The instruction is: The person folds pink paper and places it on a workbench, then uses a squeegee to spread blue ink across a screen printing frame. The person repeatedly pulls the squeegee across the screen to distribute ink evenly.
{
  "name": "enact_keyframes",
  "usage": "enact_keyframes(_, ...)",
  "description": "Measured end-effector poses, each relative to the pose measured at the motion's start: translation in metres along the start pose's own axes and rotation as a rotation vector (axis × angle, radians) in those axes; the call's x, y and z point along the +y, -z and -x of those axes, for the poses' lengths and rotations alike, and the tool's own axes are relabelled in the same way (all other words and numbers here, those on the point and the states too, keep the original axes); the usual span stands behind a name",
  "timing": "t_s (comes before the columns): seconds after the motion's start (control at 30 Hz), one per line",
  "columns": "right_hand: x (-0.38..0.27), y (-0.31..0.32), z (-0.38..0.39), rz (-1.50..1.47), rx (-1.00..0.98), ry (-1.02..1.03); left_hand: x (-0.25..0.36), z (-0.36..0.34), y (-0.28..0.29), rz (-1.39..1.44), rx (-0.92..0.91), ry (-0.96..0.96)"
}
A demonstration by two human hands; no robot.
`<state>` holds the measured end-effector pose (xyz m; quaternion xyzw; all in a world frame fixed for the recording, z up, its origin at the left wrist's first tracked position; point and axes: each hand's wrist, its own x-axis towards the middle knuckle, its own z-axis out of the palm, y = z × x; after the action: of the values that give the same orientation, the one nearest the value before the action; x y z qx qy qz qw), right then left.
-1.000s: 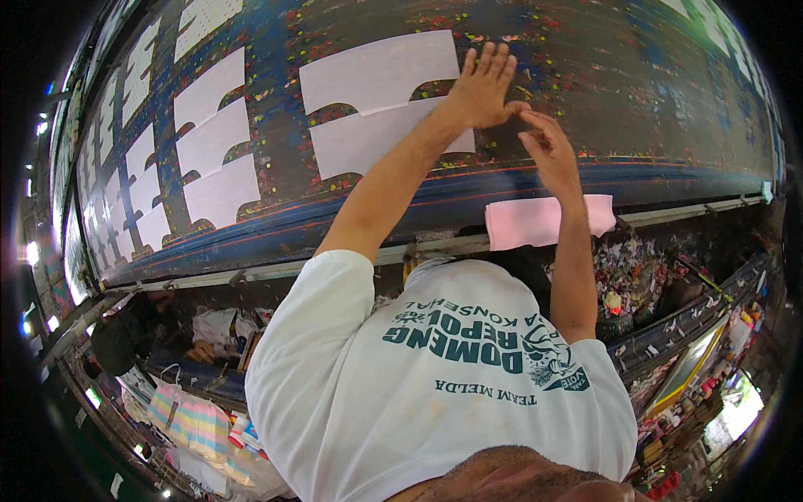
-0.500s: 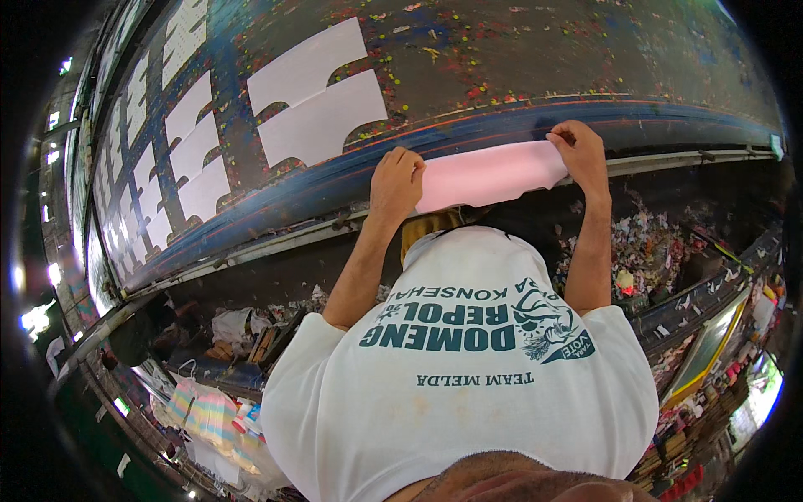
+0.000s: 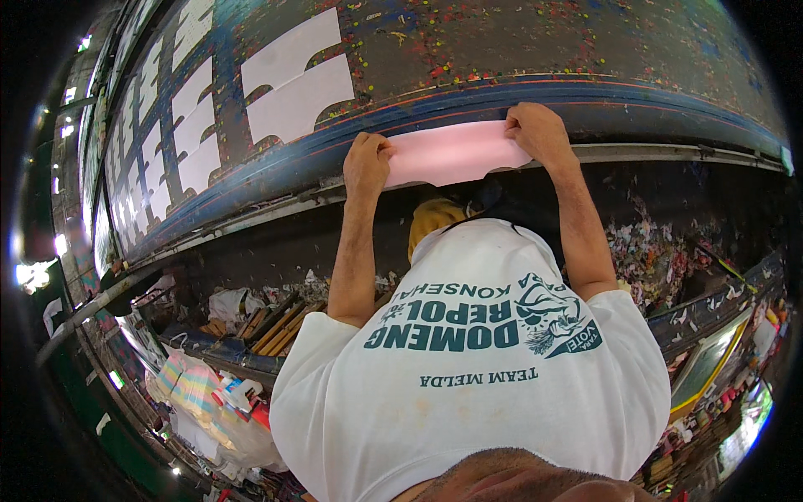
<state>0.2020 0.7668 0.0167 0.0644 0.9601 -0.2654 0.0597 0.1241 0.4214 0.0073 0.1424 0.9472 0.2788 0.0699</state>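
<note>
A pale pink cut fabric piece (image 3: 456, 155), with a curved notch in its lower edge, lies along the near edge of a long dark printing table (image 3: 535, 54). My left hand (image 3: 366, 166) pinches its left end. At the upper right corner my right hand (image 3: 538, 134) is closed on it in the same way. The near edge of the piece hangs over the table's front rail. To the left, pale cut pieces (image 3: 301, 100) with rounded cut-outs lie flat on the table in pairs, with more rows beyond. My fingertips are partly hidden behind my knuckles.
Colored specks and paint stains cover the tabletop. A metal rail (image 3: 644, 152) runs along its front edge. Below is a trough with scraps (image 3: 648, 259) and wooden strips (image 3: 280, 330). A plastic bag with pastel stripes (image 3: 196, 389) stands at the lower left, a yellow-edged frame (image 3: 711, 364) at the right.
The whole view has shifted, so the table and its pieces appear farther left and higher. Both hands keep hold of the pink fabric piece and look slightly closer together.
</note>
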Motion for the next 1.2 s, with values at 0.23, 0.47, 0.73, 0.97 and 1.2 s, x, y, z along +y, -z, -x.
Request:
enact_keyframes(0.23,0.000,-0.003,0.002,0.004,0.006,0.006,0.003,0.004,-0.009,0.003,0.089,-0.018)
enact_keyframes(0.47,0.001,-0.005,0.002,0.021,0.017,-0.022,-0.003,0.010,-0.009,0.032,0.158,-0.025)
enact_keyframes(0.73,-0.001,-0.003,0.001,0.041,0.003,0.001,-0.002,0.012,0.008,-0.046,0.352,-0.268)
enact_keyframes(0.97,-0.022,-0.001,0.006,0.335,-0.011,0.048,0.010,0.024,0.027,0.148,0.134,-0.217)
enact_keyframes(1.2,-0.125,-0.002,0.055,-0.712,-0.038,0.162,0.064,0.026,0.027,0.836,-0.161,-0.039)
